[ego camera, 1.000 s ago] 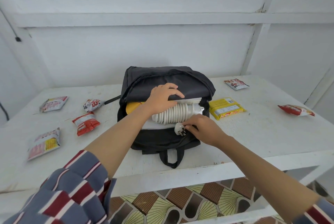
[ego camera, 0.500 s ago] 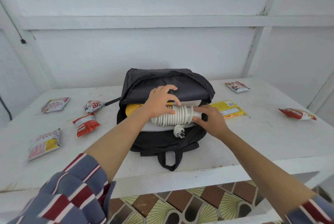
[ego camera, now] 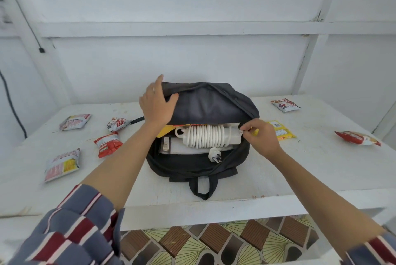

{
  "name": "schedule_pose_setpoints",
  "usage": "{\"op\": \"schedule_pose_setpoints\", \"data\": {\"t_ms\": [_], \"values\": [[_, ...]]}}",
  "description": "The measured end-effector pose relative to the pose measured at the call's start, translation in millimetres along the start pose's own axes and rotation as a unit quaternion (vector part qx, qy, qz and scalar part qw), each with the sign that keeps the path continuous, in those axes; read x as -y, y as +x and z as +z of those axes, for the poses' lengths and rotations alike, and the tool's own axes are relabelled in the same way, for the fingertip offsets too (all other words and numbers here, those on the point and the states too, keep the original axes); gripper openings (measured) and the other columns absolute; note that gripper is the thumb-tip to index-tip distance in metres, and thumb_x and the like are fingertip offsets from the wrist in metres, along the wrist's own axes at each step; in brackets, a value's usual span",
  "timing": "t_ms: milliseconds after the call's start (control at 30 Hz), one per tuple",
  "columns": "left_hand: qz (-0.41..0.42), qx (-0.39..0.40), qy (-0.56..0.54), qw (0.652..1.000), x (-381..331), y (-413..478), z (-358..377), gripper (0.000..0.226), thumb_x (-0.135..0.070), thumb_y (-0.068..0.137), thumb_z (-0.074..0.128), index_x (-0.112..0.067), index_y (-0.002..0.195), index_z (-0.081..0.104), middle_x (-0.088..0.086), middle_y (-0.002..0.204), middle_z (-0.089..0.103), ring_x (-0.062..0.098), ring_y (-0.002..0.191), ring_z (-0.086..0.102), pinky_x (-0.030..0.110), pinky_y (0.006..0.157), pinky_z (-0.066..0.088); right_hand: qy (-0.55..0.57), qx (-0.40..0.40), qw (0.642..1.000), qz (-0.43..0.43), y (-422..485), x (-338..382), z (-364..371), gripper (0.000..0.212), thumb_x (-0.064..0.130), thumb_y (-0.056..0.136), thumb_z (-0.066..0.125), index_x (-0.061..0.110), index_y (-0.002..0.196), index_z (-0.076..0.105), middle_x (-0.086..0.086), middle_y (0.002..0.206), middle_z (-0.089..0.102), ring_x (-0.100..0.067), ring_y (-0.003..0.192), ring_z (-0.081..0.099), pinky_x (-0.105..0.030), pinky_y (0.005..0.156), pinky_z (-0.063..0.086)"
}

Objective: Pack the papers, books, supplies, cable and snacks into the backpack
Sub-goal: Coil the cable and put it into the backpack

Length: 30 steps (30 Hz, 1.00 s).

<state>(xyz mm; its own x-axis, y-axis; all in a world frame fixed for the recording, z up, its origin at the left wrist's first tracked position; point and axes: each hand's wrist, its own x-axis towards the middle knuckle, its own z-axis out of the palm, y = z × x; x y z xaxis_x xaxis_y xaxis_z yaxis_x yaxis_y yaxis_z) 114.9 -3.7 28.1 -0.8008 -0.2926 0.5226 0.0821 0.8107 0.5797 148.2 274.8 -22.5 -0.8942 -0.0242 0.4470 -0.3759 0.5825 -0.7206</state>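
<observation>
The black backpack [ego camera: 205,106] lies open on the white table [ego camera: 321,164]. Inside it, a coiled white cable [ego camera: 207,138] with its plug [ego camera: 215,157] lies on white papers [ego camera: 182,149], next to a yellow book [ego camera: 164,133]. My left hand [ego camera: 157,103] holds the upper flap at its left edge, with the thumb on top. At the right end of the opening, my right hand [ego camera: 260,137] pinches something small that looks like the zipper pull. Snack packets lie around the bag: a red packet [ego camera: 108,143] on the left and a yellow packet [ego camera: 281,133] behind my right hand.
More snack packets lie on the table: three to the left [ego camera: 75,121] [ego camera: 117,123] [ego camera: 62,164] and two to the right [ego camera: 285,105] [ego camera: 357,138]. The bag's carry loop [ego camera: 202,187] reaches the table's front edge. A white wall stands close behind. Patterned floor shows below.
My left hand left the cable coil and moved up to the flap's left edge. My right hand moved from the plug and coil end to the right edge of the opening.
</observation>
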Motion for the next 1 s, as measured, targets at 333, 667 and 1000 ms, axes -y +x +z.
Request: {"op": "schedule_pose_setpoints", "data": {"t_ms": [333, 667, 1000], "values": [[0.187, 0.080, -0.225, 0.953, 39, -53, -23, 0.035, -0.036, 0.082, 0.043, -0.019, 0.109, 0.060, -0.006, 0.097, 0.061, 0.000, 0.086, 0.056, 0.022, 0.076, 0.046, 0.089, 0.033, 0.994, 0.061, -26, -3, 15, 0.020, -0.007, 0.080, 0.060, 0.008, 0.076, 0.073, 0.007, 0.066, 0.065, 0.005, 0.058, 0.054, -0.007, 0.060, 0.039], [0.330, 0.133, 0.083, 0.931, 86, -104, -21, 0.063, -0.069, 0.087, 0.026, -0.023, 0.067, 0.063, -0.008, 0.075, 0.058, 0.013, 0.070, 0.052, 0.026, 0.081, 0.025, 0.184, -0.141, 0.949, 0.214, -44, 1, 9, 0.014, 0.008, 0.088, 0.053, 0.015, 0.100, 0.057, -0.001, 0.085, 0.053, -0.020, 0.078, 0.051, -0.027, 0.071, 0.040], [0.225, 0.188, 0.254, 0.922, 70, -102, -23, 0.055, -0.059, 0.092, 0.030, -0.020, 0.068, 0.061, -0.008, 0.089, 0.060, 0.014, 0.091, 0.050, 0.038, 0.102, 0.025, -0.009, -0.014, 0.991, 0.133, -51, 24, 13, 0.038, 0.022, 0.080, 0.072, 0.007, 0.115, 0.065, -0.007, 0.096, 0.060, -0.018, 0.081, 0.053, -0.016, 0.071, 0.036]]}}
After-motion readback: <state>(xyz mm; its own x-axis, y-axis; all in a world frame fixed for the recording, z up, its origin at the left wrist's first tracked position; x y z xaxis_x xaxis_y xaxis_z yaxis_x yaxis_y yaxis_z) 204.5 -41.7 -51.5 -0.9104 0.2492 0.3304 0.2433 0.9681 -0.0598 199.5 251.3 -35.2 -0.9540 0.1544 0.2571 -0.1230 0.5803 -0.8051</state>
